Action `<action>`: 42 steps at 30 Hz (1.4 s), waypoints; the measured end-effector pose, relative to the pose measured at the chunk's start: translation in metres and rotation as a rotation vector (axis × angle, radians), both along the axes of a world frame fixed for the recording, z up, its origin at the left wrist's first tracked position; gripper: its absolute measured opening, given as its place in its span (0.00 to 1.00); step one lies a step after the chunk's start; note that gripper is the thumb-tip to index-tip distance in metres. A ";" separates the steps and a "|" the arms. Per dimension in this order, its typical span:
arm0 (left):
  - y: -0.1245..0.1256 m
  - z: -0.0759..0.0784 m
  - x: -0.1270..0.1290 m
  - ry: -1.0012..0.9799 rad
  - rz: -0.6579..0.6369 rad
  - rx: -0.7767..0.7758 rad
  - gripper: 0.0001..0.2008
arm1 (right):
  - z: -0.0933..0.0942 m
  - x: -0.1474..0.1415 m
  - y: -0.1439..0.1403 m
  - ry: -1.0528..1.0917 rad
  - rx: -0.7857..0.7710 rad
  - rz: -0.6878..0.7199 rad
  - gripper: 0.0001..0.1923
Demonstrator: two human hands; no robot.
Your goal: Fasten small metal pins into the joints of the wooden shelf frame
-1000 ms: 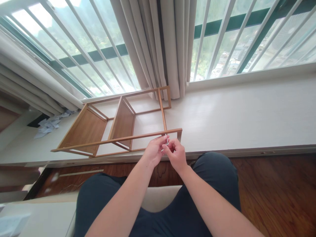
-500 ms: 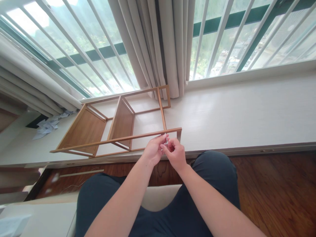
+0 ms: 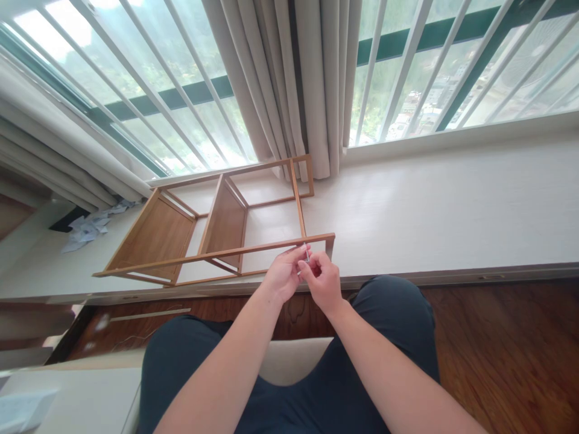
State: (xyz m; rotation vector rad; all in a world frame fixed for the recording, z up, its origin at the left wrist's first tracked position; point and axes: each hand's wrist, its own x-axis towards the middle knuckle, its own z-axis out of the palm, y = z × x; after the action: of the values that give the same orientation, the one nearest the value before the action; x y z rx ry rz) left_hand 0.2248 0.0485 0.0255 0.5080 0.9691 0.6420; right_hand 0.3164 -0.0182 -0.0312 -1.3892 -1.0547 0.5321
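A wooden shelf frame (image 3: 253, 246) lies on its side on the pale window ledge. At its near rail, close to the right-hand end, a small silver hex key (image 3: 307, 253) points up to the wood. My left hand (image 3: 284, 272) has its thumb and fingertips closed around the upper part of the key, just under the rail. Lower down, my right hand (image 3: 324, 278) pinches the key's bent end between thumb and curled fingers. The fitting at the key's tip is too small and covered to make out.
Grey curtains (image 3: 316, 90) hang behind the frame, between barred windows. Crumpled papers (image 3: 88, 232) lie at the ledge's left end. My knees (image 3: 395, 319) are close below the ledge edge. A white surface (image 3: 81, 398) stands at lower left, and a thin strip (image 3: 151, 314) lies on the wooden floor.
The hex key has turned slightly in my fingers, and its bent end shows at a different angle. My right hand has shifted a little; the frame stays put.
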 end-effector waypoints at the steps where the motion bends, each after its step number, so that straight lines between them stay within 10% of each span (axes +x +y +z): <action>1: 0.000 0.000 0.000 0.003 0.003 0.004 0.10 | -0.001 0.000 0.000 0.003 -0.002 0.009 0.17; 28: 0.002 -0.002 -0.002 0.083 -0.069 0.096 0.18 | 0.004 -0.004 0.000 0.543 0.013 0.209 0.17; 42: -0.002 0.004 -0.001 0.107 -0.007 0.074 0.16 | 0.002 0.000 -0.002 0.308 0.008 0.127 0.16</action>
State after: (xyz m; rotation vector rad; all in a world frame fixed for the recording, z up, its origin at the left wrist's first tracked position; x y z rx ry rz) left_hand 0.2237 0.0470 0.0294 0.6157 1.0464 0.6514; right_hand 0.3161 -0.0200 -0.0292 -1.1926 -0.8955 0.8068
